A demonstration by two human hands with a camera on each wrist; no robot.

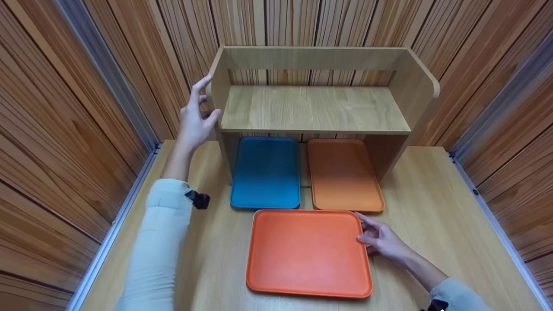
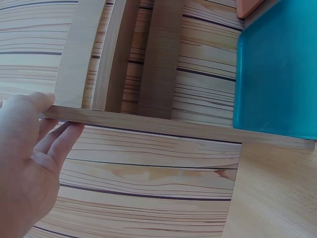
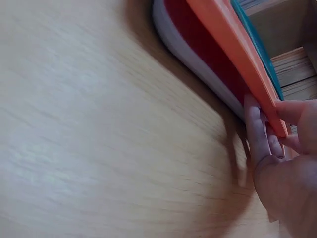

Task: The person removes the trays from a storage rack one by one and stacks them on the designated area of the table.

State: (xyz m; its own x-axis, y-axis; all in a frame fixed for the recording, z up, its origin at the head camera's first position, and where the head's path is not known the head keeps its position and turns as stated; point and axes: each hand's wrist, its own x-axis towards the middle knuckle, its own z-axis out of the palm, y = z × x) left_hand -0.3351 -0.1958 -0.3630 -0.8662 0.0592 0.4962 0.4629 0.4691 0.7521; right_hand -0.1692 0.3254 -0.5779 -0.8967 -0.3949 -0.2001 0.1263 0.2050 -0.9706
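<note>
My left hand (image 1: 196, 119) grips the left side panel of a wooden shelf (image 1: 309, 108). In the left wrist view, its thumb and fingers lie on opposite faces of the panel (image 2: 148, 123). With my right hand (image 1: 382, 239) I pinch the right edge of a red-orange tray (image 1: 309, 255), near its far corner. In the right wrist view, a pale rim (image 3: 190, 62) shows beneath this tray, with fingers between the two; what it belongs to is mostly hidden. A blue tray (image 1: 265, 172) and a lighter orange tray (image 1: 345, 175) lie side by side under the shelf, their front ends sticking out.
The shelf stands on a light wooden table (image 1: 427, 216) against a wood-panelled back wall (image 1: 289, 21). Panelled walls rise at both sides, with metal strips (image 1: 116, 220) along the table's edges. The blue tray is close to the shelf's left panel.
</note>
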